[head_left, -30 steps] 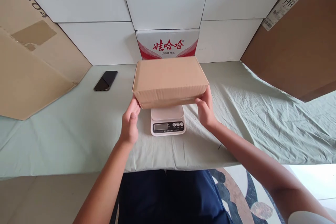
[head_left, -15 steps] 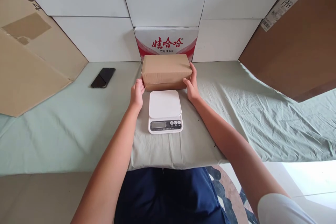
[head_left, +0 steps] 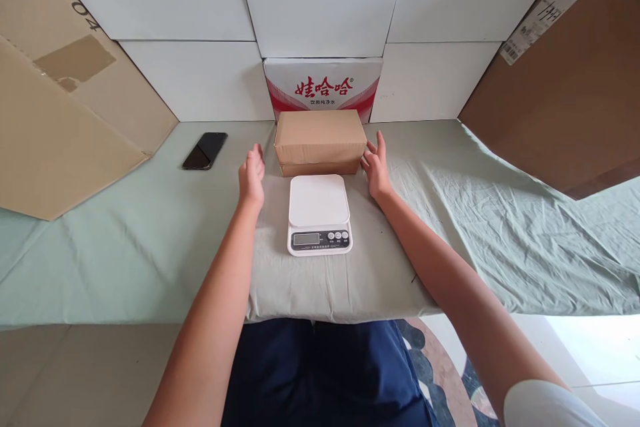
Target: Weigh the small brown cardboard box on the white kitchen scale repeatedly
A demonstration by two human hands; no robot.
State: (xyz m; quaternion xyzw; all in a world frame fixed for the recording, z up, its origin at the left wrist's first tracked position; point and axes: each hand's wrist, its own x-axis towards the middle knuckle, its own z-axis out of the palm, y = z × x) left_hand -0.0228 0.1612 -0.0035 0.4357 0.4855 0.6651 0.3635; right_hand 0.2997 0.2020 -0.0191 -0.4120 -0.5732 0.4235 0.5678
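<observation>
One green cloth [head_left: 150, 253], spread beneath; one brown box [head_left: 320, 128], on it behind the scale; one white scale [head_left: 319, 201]; your left hand [head_left: 251, 177], released, apart from the box; your right hand [head_left: 376, 168], fingers loosely spread beside it, contact unclear: best slid straight outward, nudging nothing.

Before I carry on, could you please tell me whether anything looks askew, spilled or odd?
Nothing looks spilled, and the box stands squarely behind the scale. Only the cloth looks odd: rumpled on the right, with a small dark mark near its front edge.
</observation>
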